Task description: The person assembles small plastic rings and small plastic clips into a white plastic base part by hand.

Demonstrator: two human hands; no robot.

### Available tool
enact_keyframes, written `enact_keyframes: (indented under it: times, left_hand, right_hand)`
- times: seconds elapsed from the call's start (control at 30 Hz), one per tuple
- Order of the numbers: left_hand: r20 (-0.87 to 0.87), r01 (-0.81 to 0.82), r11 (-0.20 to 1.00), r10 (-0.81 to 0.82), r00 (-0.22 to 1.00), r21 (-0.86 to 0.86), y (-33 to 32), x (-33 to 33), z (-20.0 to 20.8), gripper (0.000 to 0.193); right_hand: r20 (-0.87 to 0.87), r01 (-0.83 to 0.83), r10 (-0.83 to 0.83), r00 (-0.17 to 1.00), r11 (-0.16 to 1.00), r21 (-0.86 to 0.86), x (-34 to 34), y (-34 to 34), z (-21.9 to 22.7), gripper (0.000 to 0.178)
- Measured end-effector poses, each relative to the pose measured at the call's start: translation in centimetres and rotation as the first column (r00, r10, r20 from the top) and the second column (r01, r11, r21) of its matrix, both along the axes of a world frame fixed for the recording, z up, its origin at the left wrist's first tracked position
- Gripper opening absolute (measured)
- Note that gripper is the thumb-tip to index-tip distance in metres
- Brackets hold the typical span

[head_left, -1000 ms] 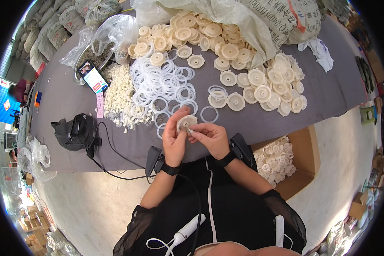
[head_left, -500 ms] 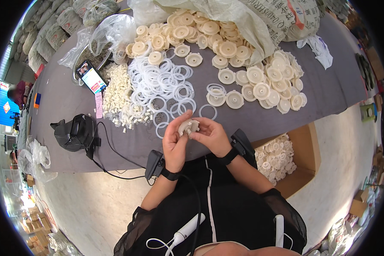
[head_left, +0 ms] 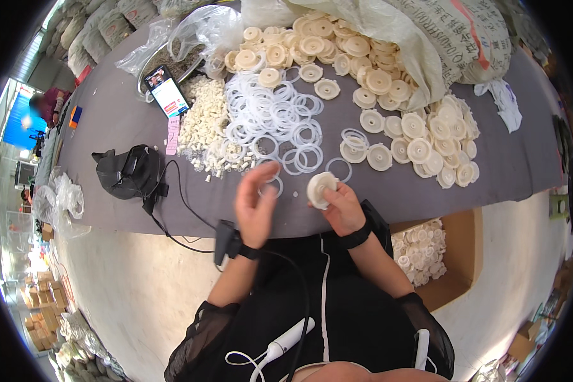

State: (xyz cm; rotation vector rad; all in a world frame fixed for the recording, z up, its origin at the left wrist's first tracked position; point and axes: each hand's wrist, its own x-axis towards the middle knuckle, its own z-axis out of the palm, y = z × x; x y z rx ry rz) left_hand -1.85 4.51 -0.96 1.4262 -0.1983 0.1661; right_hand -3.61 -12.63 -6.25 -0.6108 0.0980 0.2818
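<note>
A round cream plastic disc is tilted up in my right hand, pinched at its edge between thumb and fingers. My left hand is a short way to the left, apart from the disc, thumb and fingers spread with nothing seen between them. Beyond the left fingertips is a pile of clear plastic rings; one loose ring lies right beside those fingers. To the left of the rings lies a heap of small cream plastic pieces.
More cream discs are heaped at the back and right, by a woven sack. A phone, a pink slip and a black cap-like bag with a cable lie left. Below the table's right edge, a cardboard box holds white parts.
My hands, earlier together around the part, have parted. The right hand has carried the disc rightward, and the left has let go. The whole view has shifted a little.
</note>
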Motion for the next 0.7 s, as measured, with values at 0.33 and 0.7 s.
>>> enact_keyframes:
  times: [0.33,0.7]
  left_hand:
    - [0.187,-0.222,0.528,0.119,0.975,0.820,6.8,4.6,-3.4,0.007]
    - [0.211,-0.243,0.240,0.152,0.966,0.940,6.8,5.3,-3.4,0.008]
  right_hand:
    - [-0.008,-0.048,0.049,0.999,0.994,0.101,0.2,0.1,0.6,0.023]
    - [0.232,0.111,-0.043,0.972,0.952,-0.287,-0.9,0.1,1.4,0.025]
